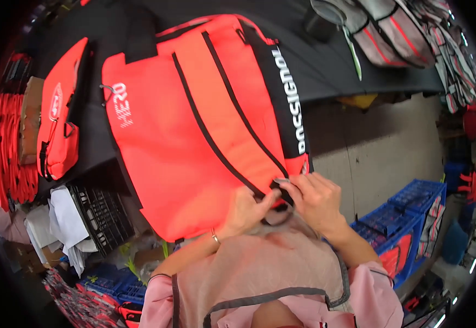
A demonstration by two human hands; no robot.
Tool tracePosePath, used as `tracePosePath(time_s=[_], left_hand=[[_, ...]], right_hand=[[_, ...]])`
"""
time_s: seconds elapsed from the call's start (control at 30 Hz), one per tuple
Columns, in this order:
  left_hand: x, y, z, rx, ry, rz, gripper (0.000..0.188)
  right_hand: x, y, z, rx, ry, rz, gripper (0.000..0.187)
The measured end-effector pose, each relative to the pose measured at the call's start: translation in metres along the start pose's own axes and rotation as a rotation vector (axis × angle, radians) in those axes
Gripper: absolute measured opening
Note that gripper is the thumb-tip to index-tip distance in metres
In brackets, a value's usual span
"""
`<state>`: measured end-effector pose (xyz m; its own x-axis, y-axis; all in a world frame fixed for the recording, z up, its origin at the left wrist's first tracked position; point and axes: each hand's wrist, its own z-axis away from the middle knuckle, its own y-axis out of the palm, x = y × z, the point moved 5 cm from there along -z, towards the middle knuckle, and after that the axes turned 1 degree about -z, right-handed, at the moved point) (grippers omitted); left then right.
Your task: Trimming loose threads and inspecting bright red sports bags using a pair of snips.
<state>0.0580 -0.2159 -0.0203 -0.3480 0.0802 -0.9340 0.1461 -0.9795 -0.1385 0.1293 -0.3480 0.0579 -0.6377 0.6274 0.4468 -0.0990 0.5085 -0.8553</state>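
A large red bag [156, 136] with a black side panel lies across the black-covered table, its near end against my body. Two black trim lines run lengthwise down its orange-red middle band [221, 104]. At that near end my left hand [243, 210] is closed on the bag's edge, thumb pointing at the other hand. Opposite it, my right hand [317, 202] pinches a small dark piece at the bag's corner. A black loop [276, 218] hangs just below the fingers. The exact piece between the fingertips is too small to make out.
A smaller red bag [60, 115] lies at the table's left edge, beside stacked red pieces [14, 147]. Grey bags with red stripes [391, 33] sit at the far right. Blue crates [391, 224] stand on the floor at right, a black crate [104, 213] at left.
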Motion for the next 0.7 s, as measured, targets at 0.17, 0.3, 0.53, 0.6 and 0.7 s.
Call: tracePosePath(time_s=[0.17, 0.3, 0.53, 0.6, 0.7], left_hand=[[0.015, 0.021, 0.014, 0.454, -0.176, 0.409, 0.028], [-0.018, -0.027, 0.017, 0.783, 0.354, -0.282, 0.036], [-0.056, -0.208, -0.033, -0.584, 0.455, -1.068, 0.053], [-0.051, -0.218, -0.043, -0.699, 0.431, -1.286, 0.056], [-0.026, -0.231, -0.060, -0.778, 0.229, -1.309, 0.061]], right_hand=[[-0.052, -0.024, -0.027, -0.110, 0.453, -0.457, 0.026], [-0.051, -0.036, -0.065, -0.301, 0.242, -0.331, 0.041], [0.004, -0.001, -0.147, -0.111, 0.115, -0.648, 0.020], [0.033, 0.017, -0.177, -0.011, 0.040, -0.621, 0.015], [0.077, 0.062, -0.215, 0.038, -0.157, -0.522, 0.013]])
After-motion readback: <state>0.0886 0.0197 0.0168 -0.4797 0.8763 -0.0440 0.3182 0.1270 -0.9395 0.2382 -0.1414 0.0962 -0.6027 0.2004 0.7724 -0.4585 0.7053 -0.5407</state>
